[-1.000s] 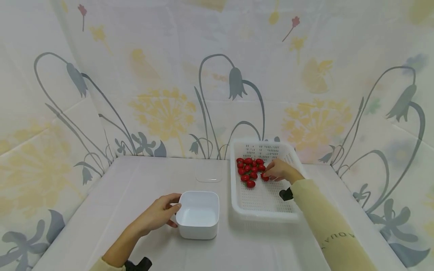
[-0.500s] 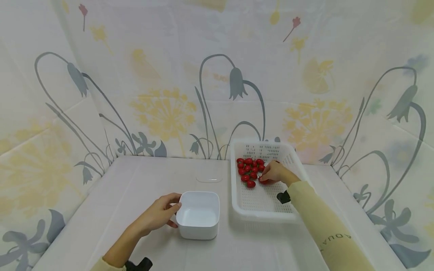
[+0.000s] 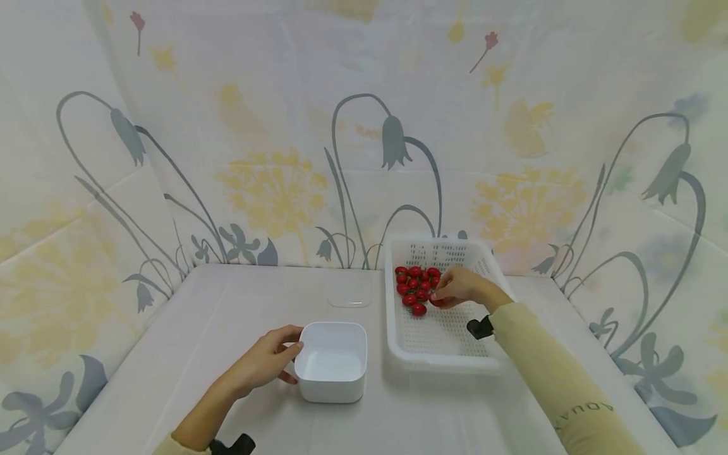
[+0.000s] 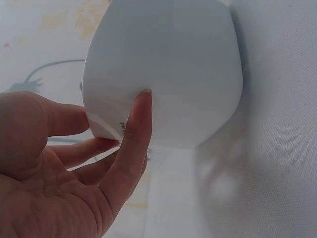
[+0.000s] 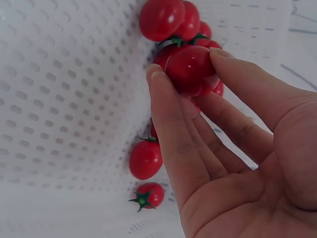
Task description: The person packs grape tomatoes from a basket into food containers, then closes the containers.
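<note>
Right hand (image 3: 465, 286) is reaching into the basket (image 3: 438, 361), pinching a tomato (image 5: 192, 68). Left hand (image 3: 266, 357) is gripping a box (image 3: 332, 390) beside the basket.

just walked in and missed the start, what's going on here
A person's right hand pinches a red tomato inside a white perforated basket, where the other tomatoes lie clustered toward its left side. Their left hand holds the side of a white square container standing on the white table, left of the basket. No tomato shows inside the container.
</note>
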Available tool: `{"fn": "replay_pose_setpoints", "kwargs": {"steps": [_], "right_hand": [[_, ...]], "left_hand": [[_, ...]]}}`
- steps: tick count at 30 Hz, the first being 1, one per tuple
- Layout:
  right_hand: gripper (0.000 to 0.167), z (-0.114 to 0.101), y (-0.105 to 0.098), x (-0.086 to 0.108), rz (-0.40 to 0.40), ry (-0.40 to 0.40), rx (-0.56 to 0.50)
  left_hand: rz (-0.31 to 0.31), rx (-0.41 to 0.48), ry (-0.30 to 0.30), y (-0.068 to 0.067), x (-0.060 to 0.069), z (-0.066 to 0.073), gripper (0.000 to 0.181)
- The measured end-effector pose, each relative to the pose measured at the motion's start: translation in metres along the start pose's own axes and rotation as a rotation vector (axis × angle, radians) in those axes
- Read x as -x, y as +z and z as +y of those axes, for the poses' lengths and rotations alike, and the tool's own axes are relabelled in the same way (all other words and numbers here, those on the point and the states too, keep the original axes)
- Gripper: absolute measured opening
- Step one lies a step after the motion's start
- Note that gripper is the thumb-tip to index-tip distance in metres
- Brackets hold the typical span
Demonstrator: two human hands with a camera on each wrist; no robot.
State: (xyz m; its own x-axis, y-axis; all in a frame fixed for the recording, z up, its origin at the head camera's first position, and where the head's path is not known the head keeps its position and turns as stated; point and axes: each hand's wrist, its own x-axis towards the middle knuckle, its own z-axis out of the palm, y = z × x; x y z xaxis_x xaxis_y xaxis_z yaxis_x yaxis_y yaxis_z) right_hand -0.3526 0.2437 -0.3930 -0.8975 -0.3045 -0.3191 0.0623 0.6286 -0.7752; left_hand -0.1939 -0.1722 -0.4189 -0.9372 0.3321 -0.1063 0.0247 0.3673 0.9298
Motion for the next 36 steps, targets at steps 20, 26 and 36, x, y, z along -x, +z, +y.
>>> {"fn": "replay_pose_setpoints", "kwargs": {"steps": [20, 26, 36], "right_hand": [[0.021, -0.024, -0.019, 0.031, -0.059, -0.078, -0.049], [0.021, -0.031, -0.021, 0.042, -0.062, -0.078, -0.081], [0.021, -0.038, -0.017, 0.055, -0.071, -0.082, -0.143]], "left_hand": [[0.000, 0.001, -0.008, 0.000, -0.001, 0.000, 0.041], [-0.005, 0.010, -0.005, 0.000, 0.000, 0.000, 0.040], [-0.005, 0.009, -0.006, 0.001, -0.001, 0.000, 0.040]]}}
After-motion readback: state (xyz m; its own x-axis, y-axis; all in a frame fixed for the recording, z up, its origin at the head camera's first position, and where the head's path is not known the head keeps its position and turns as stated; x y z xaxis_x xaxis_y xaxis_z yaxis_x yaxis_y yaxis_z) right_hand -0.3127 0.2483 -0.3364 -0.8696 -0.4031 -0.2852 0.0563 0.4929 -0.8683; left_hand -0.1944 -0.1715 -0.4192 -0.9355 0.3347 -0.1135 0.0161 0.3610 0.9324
